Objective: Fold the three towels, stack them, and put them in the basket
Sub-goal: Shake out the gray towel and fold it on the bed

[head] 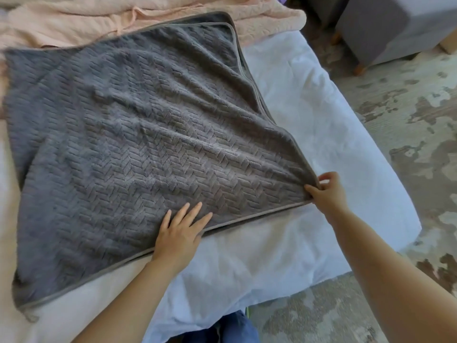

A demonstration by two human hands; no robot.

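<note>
My right hand (pixel 326 191) pinches the grey towel (pixel 138 134) by its near corner. My left hand (pixel 179 231) lies flat, fingers straight, on the plush herringbone weave at its piped edge.

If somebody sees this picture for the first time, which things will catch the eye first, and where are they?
The big grey towel dominates the middle, spread over the white bedding, with two hemmed layers showing at its far corner. At its near edge, the left hand lies flat on it, while the right hand pinches the right corner. A crumpled peach towel lies along the far side.
</note>
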